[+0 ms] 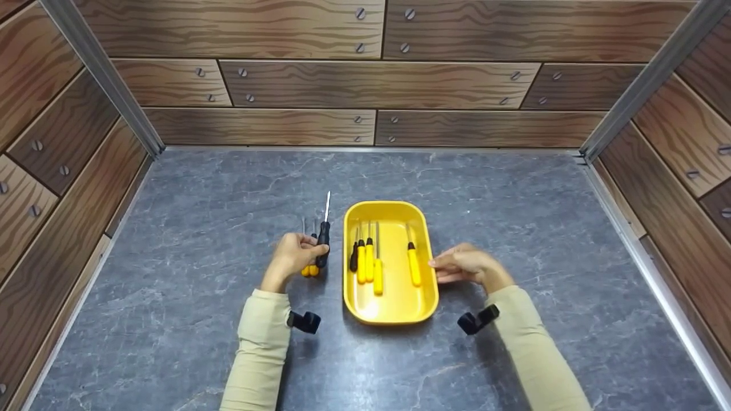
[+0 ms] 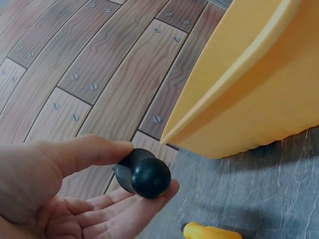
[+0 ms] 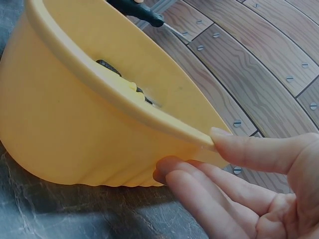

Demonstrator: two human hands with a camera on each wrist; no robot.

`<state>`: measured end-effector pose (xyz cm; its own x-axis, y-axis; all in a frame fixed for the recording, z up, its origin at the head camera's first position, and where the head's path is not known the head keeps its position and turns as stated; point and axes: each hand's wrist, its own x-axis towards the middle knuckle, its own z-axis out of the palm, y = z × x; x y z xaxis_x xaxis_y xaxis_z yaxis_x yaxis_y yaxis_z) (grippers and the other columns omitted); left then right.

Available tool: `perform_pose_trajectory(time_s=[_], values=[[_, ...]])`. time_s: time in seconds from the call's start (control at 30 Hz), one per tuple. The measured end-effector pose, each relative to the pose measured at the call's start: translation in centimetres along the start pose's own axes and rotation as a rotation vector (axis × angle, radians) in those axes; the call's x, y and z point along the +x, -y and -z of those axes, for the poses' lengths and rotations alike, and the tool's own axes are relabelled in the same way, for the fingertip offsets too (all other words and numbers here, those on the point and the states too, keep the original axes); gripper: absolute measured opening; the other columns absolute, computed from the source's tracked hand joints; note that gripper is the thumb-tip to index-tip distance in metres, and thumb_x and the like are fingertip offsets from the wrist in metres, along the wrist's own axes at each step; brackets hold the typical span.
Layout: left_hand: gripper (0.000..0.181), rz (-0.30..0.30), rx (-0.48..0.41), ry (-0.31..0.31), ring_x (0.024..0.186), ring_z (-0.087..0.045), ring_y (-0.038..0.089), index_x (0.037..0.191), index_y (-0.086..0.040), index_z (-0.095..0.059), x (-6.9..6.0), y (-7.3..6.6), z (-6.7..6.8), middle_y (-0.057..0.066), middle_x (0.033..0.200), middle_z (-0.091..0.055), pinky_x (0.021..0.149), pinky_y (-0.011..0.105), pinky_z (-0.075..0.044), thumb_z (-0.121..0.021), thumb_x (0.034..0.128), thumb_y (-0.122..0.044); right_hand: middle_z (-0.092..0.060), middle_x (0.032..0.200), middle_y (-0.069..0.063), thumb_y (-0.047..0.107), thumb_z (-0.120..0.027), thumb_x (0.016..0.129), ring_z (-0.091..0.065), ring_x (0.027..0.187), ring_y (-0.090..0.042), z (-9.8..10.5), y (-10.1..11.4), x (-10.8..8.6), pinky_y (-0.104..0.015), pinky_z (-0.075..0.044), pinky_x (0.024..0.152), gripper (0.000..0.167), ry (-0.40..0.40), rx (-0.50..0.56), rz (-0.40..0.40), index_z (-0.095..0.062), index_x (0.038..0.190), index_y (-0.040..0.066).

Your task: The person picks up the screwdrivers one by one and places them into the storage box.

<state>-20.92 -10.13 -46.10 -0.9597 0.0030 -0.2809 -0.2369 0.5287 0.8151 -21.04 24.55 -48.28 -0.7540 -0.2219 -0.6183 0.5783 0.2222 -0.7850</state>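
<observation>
In the head view, bright light seems to reach me from above, leaving white glare in the near end of the tray (image 1: 394, 257) and a pale sheen on the table (image 1: 514, 200) below it. Soft shadows lie beside my sleeves (image 1: 260, 337). Both wrist views look dimmer and more muted, with dark shade around the tray's base. In my left one, the boards (image 2: 114, 64) bow, while my left hand (image 2: 45, 174) looks fairly crisp.

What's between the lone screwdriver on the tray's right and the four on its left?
In the head view, only bare floor of the yellow tray separates the lone screwdriver from the four others.
</observation>
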Motion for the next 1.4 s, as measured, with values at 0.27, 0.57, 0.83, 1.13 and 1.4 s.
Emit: perform_pose_trajectory(time_s=[0.27, 0.57, 0.83, 1.13, 1.4], values=[[0.026, -0.015, -0.134, 0.032, 0.062, -0.059, 0.007, 0.103, 0.006, -0.065, -0.1, -0.3, -0.6, 0.019, 0.095, -0.071, 0.068, 0.027, -0.061, -0.071, 0.0834, -0.010, -0.074, 0.073, -0.002, 0.006, -0.066, 0.088, -0.072, 0.068, -0.011, 0.1, 0.0, 0.0, -0.026, -0.063, 0.072, 0.015, 0.011, 0.006, 0.010, -0.065, 0.099, -0.004], [0.032, -0.026, -0.160, 0.054, 0.064, -0.061, 0.008, 0.111, 0.007, -0.065, 0.1, -1.1, -1.0, 0.025, 0.104, -0.071, 0.070, 0.028, -0.062, -0.071, 0.0847, -0.009, -0.074, 0.071, -0.001, 0.006, -0.067, 0.087, -0.072, 0.066, -0.011, 0.1, 0.0, 0.0, -0.026, -0.063, 0.070, 0.008, 0.003, 0.010, 0.011, -0.068, 0.092, 0.000], [0.032, 0.006, -0.206, 0.059, 0.065, -0.066, 0.011, 0.111, 0.009, -0.064, 0.0, -1.4, -1.1, 0.027, 0.105, -0.070, 0.076, 0.034, -0.063, -0.071, 0.0846, -0.008, -0.074, 0.072, -0.001, 0.007, -0.067, 0.087, -0.072, 0.067, -0.011, 0.1, 0.1, 0.1, -0.026, -0.063, 0.071, 0.004, 0.009, 0.013, 0.008, -0.070, 0.088, 0.003], [0.030, 0.003, -0.234, 0.105, 0.067, -0.069, 0.012, 0.108, 0.009, -0.065, -0.3, -1.9, -1.7, 0.027, 0.103, -0.070, 0.081, 0.039, -0.062, -0.071, 0.0848, -0.008, -0.075, 0.073, -0.002, 0.007, -0.069, 0.086, -0.072, 0.067, -0.011, 0.3, 0.0, -0.1, -0.027, -0.063, 0.072, 0.005, -0.001, 0.008, 0.005, -0.069, 0.089, 0.003], [0.029, 0.008, -0.243, 0.125, 0.064, -0.068, 0.012, 0.106, 0.009, -0.063, -0.1, -1.7, -1.7, 0.025, 0.100, -0.071, 0.084, 0.041, -0.062, -0.071, 0.0846, -0.008, -0.074, 0.072, -0.001, 0.008, -0.069, 0.086, -0.071, 0.067, -0.011, 0.1, 0.0, 0.1, -0.025, -0.063, 0.071, 0.005, 0.009, 0.013, 0.002, -0.069, 0.089, 0.003]])
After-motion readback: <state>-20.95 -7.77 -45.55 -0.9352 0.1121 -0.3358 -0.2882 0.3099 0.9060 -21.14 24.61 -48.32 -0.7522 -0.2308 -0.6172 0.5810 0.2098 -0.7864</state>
